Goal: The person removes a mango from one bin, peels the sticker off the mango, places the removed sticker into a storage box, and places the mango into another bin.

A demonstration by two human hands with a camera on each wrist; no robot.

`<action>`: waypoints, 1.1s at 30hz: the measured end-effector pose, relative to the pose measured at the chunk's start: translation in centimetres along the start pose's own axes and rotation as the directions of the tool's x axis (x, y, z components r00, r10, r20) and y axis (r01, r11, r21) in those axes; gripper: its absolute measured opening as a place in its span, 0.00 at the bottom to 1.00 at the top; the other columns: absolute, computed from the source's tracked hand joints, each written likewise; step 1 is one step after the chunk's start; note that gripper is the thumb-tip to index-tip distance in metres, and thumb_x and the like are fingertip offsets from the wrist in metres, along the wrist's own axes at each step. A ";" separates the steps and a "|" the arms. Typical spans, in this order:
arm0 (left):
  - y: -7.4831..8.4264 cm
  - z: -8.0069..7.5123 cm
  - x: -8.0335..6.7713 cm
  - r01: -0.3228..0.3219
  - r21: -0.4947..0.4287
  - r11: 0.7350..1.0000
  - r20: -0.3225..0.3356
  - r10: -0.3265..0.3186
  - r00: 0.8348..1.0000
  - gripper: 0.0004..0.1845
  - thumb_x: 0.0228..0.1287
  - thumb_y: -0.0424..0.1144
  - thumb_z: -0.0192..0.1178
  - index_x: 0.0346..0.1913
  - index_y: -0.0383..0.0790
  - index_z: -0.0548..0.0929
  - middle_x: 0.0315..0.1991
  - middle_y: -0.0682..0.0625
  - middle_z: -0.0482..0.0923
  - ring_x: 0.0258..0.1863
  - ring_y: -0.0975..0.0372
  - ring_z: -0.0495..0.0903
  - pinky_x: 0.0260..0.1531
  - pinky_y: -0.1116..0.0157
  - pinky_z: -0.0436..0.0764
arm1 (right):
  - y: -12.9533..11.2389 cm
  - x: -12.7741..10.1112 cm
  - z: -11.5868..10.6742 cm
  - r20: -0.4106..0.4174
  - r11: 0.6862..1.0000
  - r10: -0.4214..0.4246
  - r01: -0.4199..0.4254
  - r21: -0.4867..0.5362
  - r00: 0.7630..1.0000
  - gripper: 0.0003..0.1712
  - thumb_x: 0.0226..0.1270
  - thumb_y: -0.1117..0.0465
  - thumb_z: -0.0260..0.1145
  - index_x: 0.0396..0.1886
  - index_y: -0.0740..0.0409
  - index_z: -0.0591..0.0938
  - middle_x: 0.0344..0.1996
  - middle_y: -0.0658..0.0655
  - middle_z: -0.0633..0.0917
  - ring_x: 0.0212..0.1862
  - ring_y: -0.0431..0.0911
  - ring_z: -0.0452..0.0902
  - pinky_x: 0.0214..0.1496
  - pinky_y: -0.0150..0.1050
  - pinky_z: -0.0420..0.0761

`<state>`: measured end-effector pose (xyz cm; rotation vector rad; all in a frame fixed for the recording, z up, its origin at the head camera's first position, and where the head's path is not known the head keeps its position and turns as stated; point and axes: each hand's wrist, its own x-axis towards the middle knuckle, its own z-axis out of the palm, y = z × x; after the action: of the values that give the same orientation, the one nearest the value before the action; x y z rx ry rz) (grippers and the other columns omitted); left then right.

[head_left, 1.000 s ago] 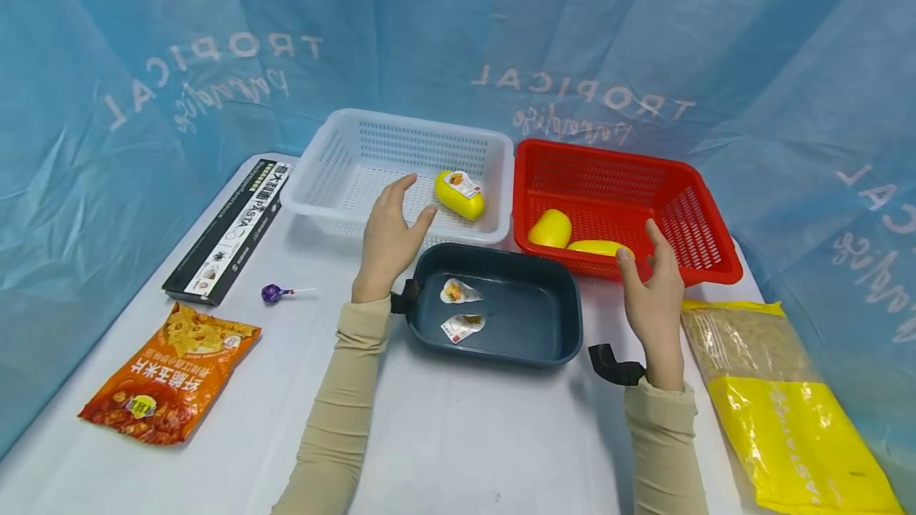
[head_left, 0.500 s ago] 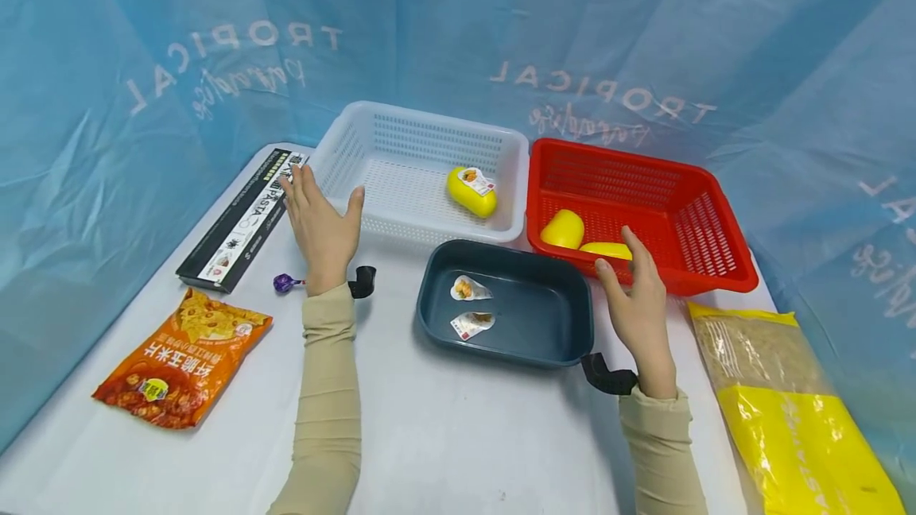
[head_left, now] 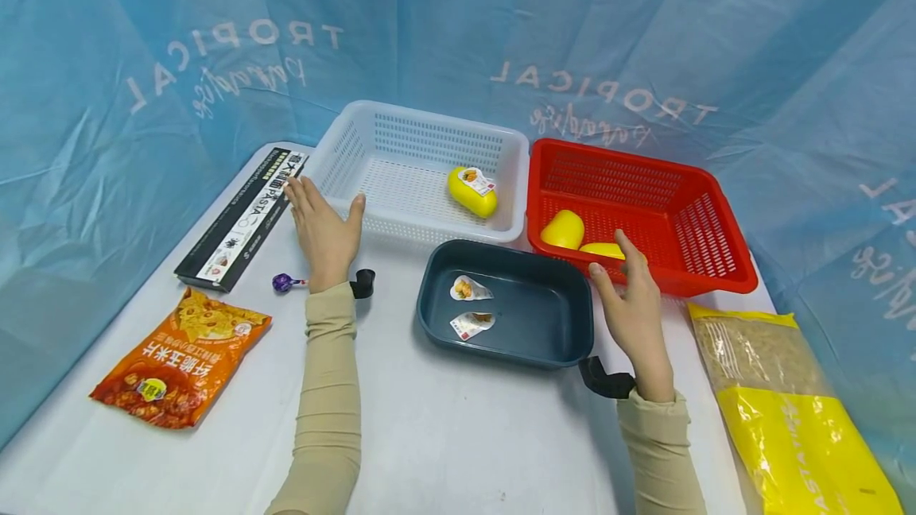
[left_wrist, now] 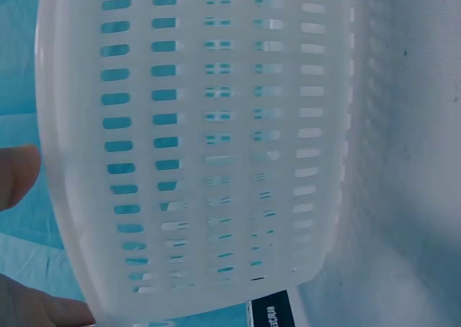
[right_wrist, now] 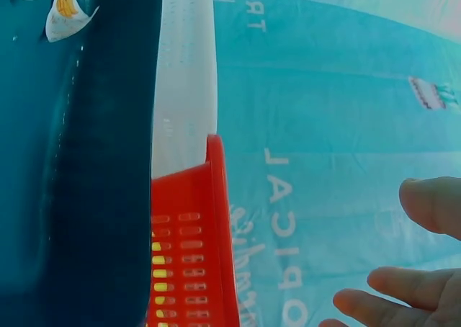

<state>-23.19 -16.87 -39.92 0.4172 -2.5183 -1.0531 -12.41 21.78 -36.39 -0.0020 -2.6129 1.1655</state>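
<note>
Fingers: left hand (head_left: pixel 325 230) has them straight and spread, thumb out toward the white basket (head_left: pixel 343 151), holding nothing. Right hand (head_left: pixel 630 300) is the same, loose and open, nothing in it.
Left hand spot: hovering at the near-left corner of the white basket, just beside its wall, with the black pasta box (head_left: pixel 239 217) right there on its left. From the left wrist view the basket's slotted side (left_wrist: pixel 216 147) fills the picture and a fingertip shows at the edge. Can't tell if skin actually touches plastic.
Right hand spot: between the dark blue tray (head_left: pixel 565 340) and the red basket (head_left: pixel 716 276), near the red one's near rim, apart from both as far as I can see.
What's closest to grab: on the left it's the pasta box, or the purple lollipop (head_left: pixel 284 283) just near of the wrist.
How I'd do it: going for the box, come over its long edge and pinch across the narrow width, not the end, since it's long and would swing.
Watch out: keep the thumb from hooking the basket wall, it's light and would slide.
Other stuff: yellow capsule (head_left: pixel 472 191) in the white basket, two more (head_left: pixel 563 229) in the red one, two sachets (head_left: pixel 468 289) in the tray, orange snack bag (head_left: pixel 179 356) near left, yellow pasta bag (head_left: pixel 794 412) near right.
</note>
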 end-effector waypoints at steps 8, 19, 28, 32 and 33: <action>-0.3 0.6 0.0 0.007 0.001 1.000 -0.027 -0.007 1.000 0.46 0.73 0.55 0.46 0.75 0.28 0.36 0.77 0.38 0.24 0.78 0.48 0.28 0.77 0.57 0.35 | -0.9 1.3 0.3 0.053 0.997 -0.074 0.074 0.004 0.996 0.38 0.70 0.53 0.60 0.76 0.51 0.58 0.74 0.60 0.63 0.65 0.63 0.68 0.61 0.62 0.74; -0.7 1.4 0.1 -0.039 -0.020 0.999 -0.120 0.037 0.992 0.35 0.77 0.45 0.39 0.74 0.25 0.43 0.78 0.36 0.31 0.78 0.46 0.34 0.78 0.57 0.38 | -3.1 5.2 1.8 0.200 0.987 -0.152 0.158 -0.012 0.968 0.40 0.70 0.50 0.60 0.76 0.53 0.57 0.73 0.61 0.64 0.64 0.64 0.68 0.62 0.61 0.74; -0.7 1.5 0.1 -0.071 -0.044 0.996 -0.142 0.064 0.988 0.33 0.77 0.43 0.38 0.74 0.25 0.44 0.78 0.36 0.32 0.78 0.45 0.35 0.78 0.57 0.39 | -5.9 8.1 3.5 0.277 0.970 -0.199 0.229 -0.080 0.940 0.41 0.69 0.53 0.62 0.77 0.55 0.56 0.74 0.60 0.61 0.74 0.59 0.58 0.72 0.61 0.62; -0.9 1.6 0.1 -0.068 -0.039 0.997 -0.151 0.062 0.987 0.33 0.77 0.42 0.38 0.74 0.25 0.45 0.78 0.35 0.34 0.78 0.44 0.36 0.78 0.56 0.40 | -7.2 8.7 4.4 0.318 0.961 -0.221 0.262 -0.093 0.922 0.42 0.69 0.52 0.62 0.77 0.54 0.56 0.74 0.60 0.61 0.74 0.58 0.57 0.73 0.59 0.61; -1.0 1.6 0.1 -0.064 -0.037 0.997 -0.148 0.058 0.987 0.33 0.77 0.43 0.37 0.74 0.25 0.44 0.78 0.36 0.33 0.78 0.44 0.36 0.78 0.56 0.40 | -7.4 8.9 4.6 0.326 0.959 -0.224 0.268 -0.096 0.918 0.42 0.68 0.52 0.62 0.76 0.54 0.56 0.74 0.60 0.61 0.74 0.58 0.57 0.73 0.59 0.62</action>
<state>-23.85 -16.56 -41.64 0.3880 -2.3600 -1.0119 -21.28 14.44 -31.63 0.5106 -2.8531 0.9593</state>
